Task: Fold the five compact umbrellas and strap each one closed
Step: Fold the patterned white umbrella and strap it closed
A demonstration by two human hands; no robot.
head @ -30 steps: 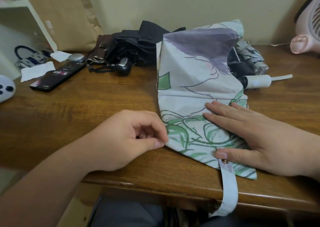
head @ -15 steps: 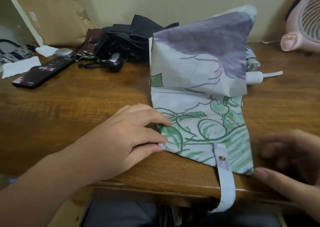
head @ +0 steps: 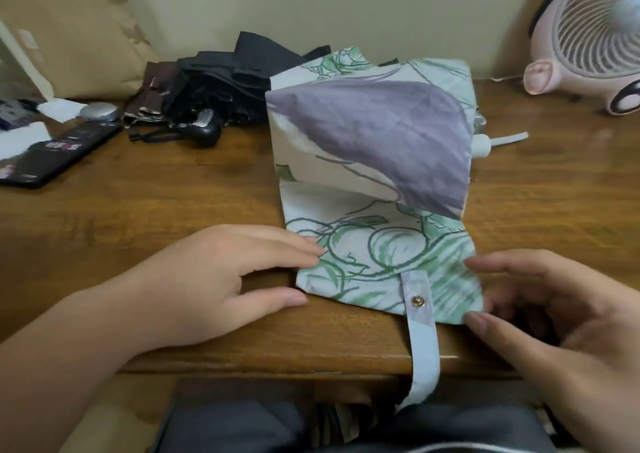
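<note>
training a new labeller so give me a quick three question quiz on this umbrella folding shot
1. True or false: the pale fabric strap with a brass snap is wrapped around the white umbrella canopy printed with green lines.
2. What stands at the far right of the brown wooden table? A) round pink plastic fan B) kettle C) lamp
3. Fill in: the left hand rests its fingertips on the canopy's ___ edge.
Key: 1 false, the strap hangs over the table's front edge. 2 A. 3 left.
</note>
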